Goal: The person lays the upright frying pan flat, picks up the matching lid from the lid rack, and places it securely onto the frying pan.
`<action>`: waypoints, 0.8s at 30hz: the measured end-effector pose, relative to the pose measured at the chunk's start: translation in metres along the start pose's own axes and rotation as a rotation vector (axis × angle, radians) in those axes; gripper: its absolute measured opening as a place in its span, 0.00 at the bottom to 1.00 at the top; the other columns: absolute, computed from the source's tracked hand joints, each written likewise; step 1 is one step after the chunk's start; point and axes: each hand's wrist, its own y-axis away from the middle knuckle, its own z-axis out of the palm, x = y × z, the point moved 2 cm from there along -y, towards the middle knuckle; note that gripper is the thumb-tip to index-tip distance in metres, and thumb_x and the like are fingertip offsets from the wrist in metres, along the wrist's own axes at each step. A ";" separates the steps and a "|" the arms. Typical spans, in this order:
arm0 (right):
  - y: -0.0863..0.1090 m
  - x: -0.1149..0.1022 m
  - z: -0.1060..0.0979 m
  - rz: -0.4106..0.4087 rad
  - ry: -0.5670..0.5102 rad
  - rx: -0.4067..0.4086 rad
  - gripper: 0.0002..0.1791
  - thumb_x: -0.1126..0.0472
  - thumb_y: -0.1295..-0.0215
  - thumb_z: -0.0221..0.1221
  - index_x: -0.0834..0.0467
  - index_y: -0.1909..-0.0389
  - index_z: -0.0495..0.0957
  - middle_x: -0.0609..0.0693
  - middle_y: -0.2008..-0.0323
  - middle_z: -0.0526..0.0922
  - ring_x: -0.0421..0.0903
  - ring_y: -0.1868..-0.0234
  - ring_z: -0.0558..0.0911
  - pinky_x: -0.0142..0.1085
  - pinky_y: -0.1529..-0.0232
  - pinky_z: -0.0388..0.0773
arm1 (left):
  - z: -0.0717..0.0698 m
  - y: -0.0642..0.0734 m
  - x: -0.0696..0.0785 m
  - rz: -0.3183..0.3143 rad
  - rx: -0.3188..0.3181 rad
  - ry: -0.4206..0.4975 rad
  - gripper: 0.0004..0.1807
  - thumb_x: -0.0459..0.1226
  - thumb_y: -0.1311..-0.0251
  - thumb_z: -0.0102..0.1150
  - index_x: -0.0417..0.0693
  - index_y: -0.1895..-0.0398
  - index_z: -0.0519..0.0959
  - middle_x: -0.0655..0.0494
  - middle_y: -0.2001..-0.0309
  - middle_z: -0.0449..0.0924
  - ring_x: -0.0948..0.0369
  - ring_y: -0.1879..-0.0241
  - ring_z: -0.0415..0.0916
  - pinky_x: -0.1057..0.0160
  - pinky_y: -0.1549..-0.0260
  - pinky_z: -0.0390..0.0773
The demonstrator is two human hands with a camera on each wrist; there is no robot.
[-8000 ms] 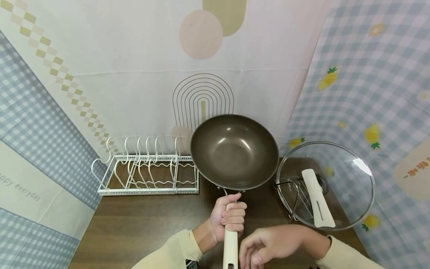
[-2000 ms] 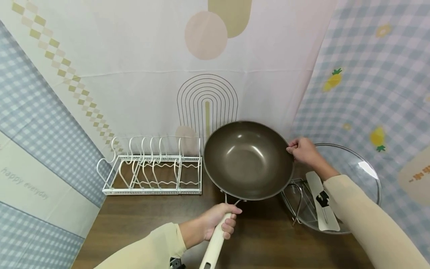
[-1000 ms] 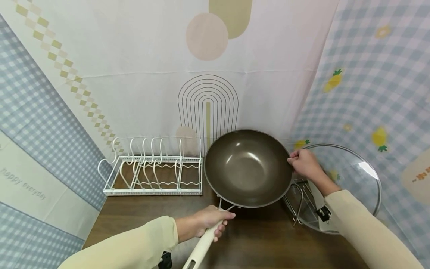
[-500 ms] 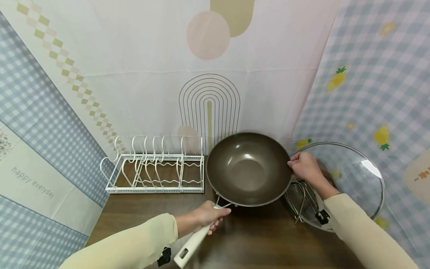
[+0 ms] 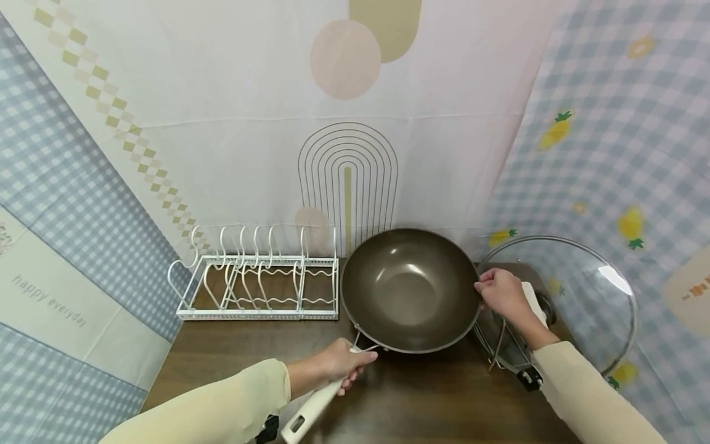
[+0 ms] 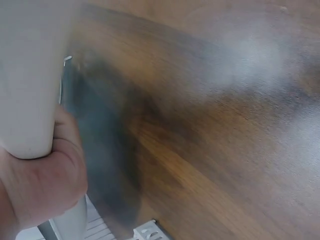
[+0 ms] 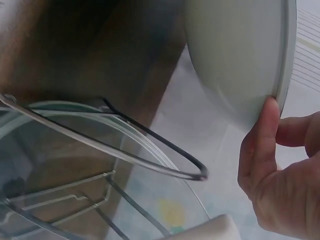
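Note:
A wok (image 5: pixel 410 299), brown inside and pale outside, is held between my two hands in the head view. My left hand (image 5: pixel 337 364) grips its cream handle (image 5: pixel 312 414) close to the pan, thumb along the top. At the rim's right side, my right hand (image 5: pixel 501 296) pinches the edge between thumb and fingers. The right wrist view shows the fingertips (image 7: pixel 271 107) against the pale outer wall (image 7: pixel 235 60). The left wrist view catches my hand (image 6: pixel 47 187) wrapped round the handle, with the pan mostly hidden.
A white wire rack (image 5: pixel 257 314) stands left of the wok, its right end close to the rim. At right, a glass lid (image 5: pixel 588 308) leans in a metal wire stand (image 5: pixel 501 342), partly behind my right arm. A cream slotted piece (image 5: pixel 532 302) shows there too.
My right hand has gone from beside the handle to the wok's rim. The wok has come lower and right, and its handle has swung left in my left hand's grip.

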 end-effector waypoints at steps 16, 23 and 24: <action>0.021 0.013 0.023 0.012 -0.055 0.108 0.14 0.59 0.33 0.56 0.67 0.56 0.74 0.61 0.63 0.83 0.44 0.82 0.83 0.32 0.78 0.80 | -0.013 -0.005 -0.012 0.045 0.043 -0.112 0.25 0.50 0.38 0.59 0.50 0.89 0.68 0.61 0.93 0.63 0.67 0.95 0.60 0.69 0.97 0.65; 0.034 0.014 0.030 0.023 -0.043 0.131 0.13 0.60 0.34 0.57 0.67 0.57 0.74 0.59 0.66 0.85 0.41 0.83 0.82 0.30 0.74 0.79 | -0.012 -0.002 -0.017 0.037 0.046 -0.155 0.26 0.49 0.37 0.58 0.48 0.89 0.66 0.61 0.93 0.63 0.67 0.95 0.60 0.70 0.97 0.64; 0.035 0.015 0.031 0.025 -0.038 0.136 0.13 0.59 0.34 0.57 0.66 0.57 0.74 0.59 0.66 0.85 0.40 0.83 0.82 0.31 0.73 0.79 | -0.012 -0.003 -0.018 0.037 0.049 -0.160 0.26 0.50 0.37 0.59 0.48 0.89 0.66 0.60 0.93 0.63 0.67 0.96 0.60 0.70 0.98 0.64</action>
